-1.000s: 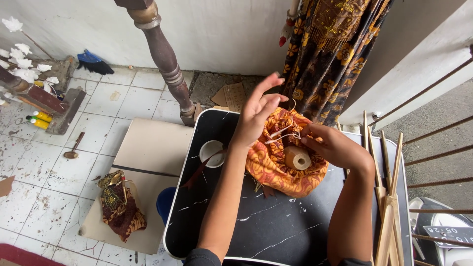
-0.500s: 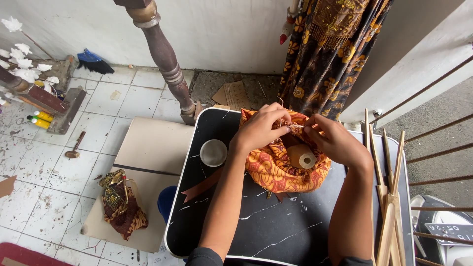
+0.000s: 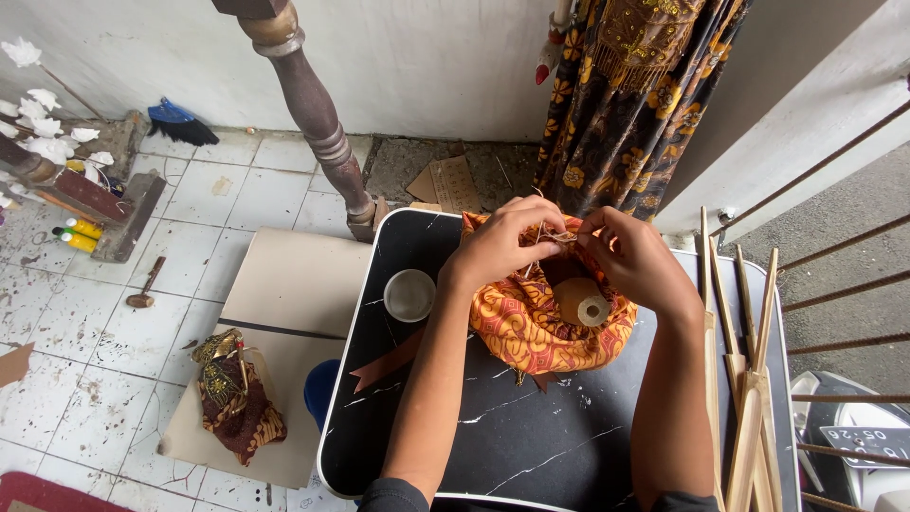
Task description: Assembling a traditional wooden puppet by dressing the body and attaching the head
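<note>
Head view: left hand and right hand, each grip pinched on thin string above orange cloth bundle, far on black bench. Spool nested inside, feeding string. Cup left.

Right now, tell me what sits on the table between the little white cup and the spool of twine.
In the head view, the left forearm and a fold of the orange patterned cloth lie between the cup and the spool.
</note>
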